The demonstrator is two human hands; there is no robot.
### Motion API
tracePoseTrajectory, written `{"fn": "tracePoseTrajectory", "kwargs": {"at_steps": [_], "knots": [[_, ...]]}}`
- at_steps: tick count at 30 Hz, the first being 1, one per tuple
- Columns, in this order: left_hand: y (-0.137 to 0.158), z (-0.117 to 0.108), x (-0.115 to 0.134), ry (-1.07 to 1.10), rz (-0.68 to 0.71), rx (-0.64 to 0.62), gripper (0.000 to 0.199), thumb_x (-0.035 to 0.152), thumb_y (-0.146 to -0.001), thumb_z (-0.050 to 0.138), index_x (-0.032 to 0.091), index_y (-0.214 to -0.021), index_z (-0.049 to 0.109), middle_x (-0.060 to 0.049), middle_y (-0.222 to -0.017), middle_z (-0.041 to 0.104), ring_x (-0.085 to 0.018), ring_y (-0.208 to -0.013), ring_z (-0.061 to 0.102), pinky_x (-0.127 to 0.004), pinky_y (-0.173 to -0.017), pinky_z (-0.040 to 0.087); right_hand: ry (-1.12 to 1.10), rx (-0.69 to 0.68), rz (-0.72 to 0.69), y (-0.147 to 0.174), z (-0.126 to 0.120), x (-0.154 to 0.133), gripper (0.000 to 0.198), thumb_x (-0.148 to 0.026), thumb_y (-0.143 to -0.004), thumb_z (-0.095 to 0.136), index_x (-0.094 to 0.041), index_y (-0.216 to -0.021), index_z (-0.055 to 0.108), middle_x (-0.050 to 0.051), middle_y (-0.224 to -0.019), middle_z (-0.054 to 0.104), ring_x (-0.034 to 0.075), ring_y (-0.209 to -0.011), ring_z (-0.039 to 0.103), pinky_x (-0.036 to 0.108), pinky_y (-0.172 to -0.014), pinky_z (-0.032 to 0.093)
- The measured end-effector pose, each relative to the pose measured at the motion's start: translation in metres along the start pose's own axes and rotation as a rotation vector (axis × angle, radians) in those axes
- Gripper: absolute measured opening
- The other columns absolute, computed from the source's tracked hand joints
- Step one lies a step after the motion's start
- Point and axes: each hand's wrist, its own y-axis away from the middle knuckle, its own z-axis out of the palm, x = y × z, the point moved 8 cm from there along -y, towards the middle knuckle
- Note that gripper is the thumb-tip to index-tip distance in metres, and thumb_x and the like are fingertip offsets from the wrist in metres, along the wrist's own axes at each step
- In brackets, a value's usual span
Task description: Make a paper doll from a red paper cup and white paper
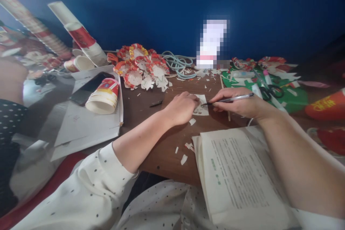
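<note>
A small white paper piece (202, 109) with dark drawn marks lies on the brown table. My left hand (183, 107) holds it down at its left side, fingers bent and pressed together; the fingertips are partly hidden. In my right hand (237, 103) is a clear-barrelled pen (240, 97), its dark tip at the paper's right edge. A black pen cap (156, 104) lies left of my left hand. Close below the paper is a white scrap (192, 121).
Cut paper cups (140, 65) with red rims sit behind, beside a pale cable (178, 65). Stacked cups (104, 95) and a phone (88, 88) rest on white board at left. Right are scissors (272, 92) on a green mat (298, 97) and a printed booklet (231, 172).
</note>
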Motion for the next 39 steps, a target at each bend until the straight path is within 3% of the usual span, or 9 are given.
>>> {"fn": "tracePoseTrajectory", "kwargs": {"at_steps": [10,29,39], "knots": [[0.003,-0.004,0.005,-0.039,-0.006,-0.020,0.042,0.007,-0.080,0.042,0.018,-0.117,0.058,-0.011,-0.114,0.060,-0.023,-0.103,0.049,-0.038,-0.086,0.040,0.005,0.016,-0.007,-0.001,0.000,0.004,0.015,-0.039,-0.076,0.066,-0.032,-0.088,0.070,-0.001,-0.087,0.070,0.020,-0.073,0.066,0.036,-0.067,0.055],[0.004,-0.005,0.006,-0.052,-0.020,-0.032,0.043,0.007,-0.081,0.039,0.018,-0.119,0.056,-0.012,-0.115,0.059,-0.024,-0.104,0.050,-0.039,-0.086,0.041,0.107,0.113,-0.054,-0.001,-0.004,-0.005,0.015,-0.039,-0.076,0.065,-0.033,-0.088,0.070,0.000,-0.092,0.070,0.023,-0.083,0.065,0.038,-0.069,0.054],[0.004,-0.005,0.007,-0.043,-0.014,-0.022,0.041,0.007,-0.081,0.039,0.019,-0.116,0.058,-0.011,-0.117,0.059,-0.024,-0.104,0.049,-0.038,-0.086,0.040,0.020,0.108,0.019,-0.001,-0.001,-0.002,0.017,-0.036,-0.075,0.064,-0.027,-0.089,0.070,0.001,-0.086,0.070,0.018,-0.071,0.067,0.032,-0.063,0.055]]}}
